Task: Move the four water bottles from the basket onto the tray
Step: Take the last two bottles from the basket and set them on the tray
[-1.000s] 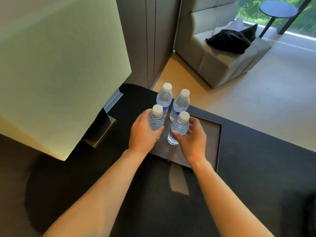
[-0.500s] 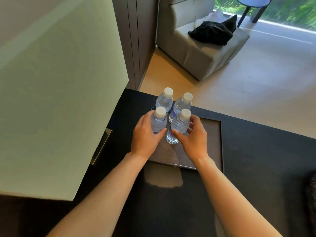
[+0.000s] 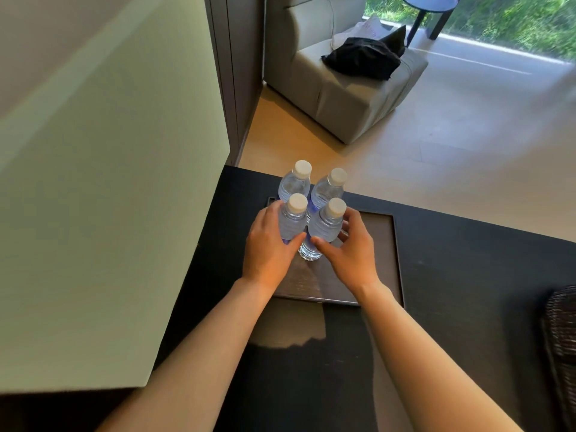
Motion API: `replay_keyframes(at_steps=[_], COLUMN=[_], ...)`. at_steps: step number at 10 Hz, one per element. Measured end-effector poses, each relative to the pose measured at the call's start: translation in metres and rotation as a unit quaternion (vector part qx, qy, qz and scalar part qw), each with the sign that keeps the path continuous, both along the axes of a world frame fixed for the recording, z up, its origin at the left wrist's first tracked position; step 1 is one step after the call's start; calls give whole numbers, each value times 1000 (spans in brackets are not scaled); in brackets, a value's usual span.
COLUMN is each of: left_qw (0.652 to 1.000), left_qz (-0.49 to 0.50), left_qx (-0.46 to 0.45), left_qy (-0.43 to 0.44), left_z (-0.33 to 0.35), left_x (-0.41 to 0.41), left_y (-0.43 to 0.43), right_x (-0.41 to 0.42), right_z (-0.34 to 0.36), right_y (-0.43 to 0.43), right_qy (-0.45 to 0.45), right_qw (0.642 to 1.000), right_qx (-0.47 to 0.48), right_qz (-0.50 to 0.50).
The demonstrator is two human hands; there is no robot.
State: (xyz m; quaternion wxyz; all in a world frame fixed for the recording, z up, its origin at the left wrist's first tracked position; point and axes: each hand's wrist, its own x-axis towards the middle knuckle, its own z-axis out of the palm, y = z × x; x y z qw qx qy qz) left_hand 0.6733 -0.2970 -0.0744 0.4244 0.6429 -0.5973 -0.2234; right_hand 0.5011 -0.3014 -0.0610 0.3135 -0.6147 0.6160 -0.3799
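All four water bottles (image 3: 311,210) standing upright in a tight square at the far left corner of the tray (image 3: 378,260), basket (image 3: 561,347) off at the right edge. Left hand (image 3: 269,244) wrapped around the near-left bottle (image 3: 291,222), right hand (image 3: 350,251) curled round the near-right one (image 3: 322,227), probably just nudging them snug together. Pretty much done, looks like.

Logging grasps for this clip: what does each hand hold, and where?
Left hand grips the near-left bottle around its body; right hand the near-right bottle likewise.
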Motion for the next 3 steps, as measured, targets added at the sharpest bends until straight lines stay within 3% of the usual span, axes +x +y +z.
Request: replay_keyframes(at_steps=[3], left_qw=[999], left_qz=[2], left_qx=[31], left_qy=[16], left_z=[1], left_x=[1], left_y=[3], right_x=[3], right_z=[7], right_y=[8], right_qy=[15], right_qw=[1000], right_qx=[14], right_qz=[5])
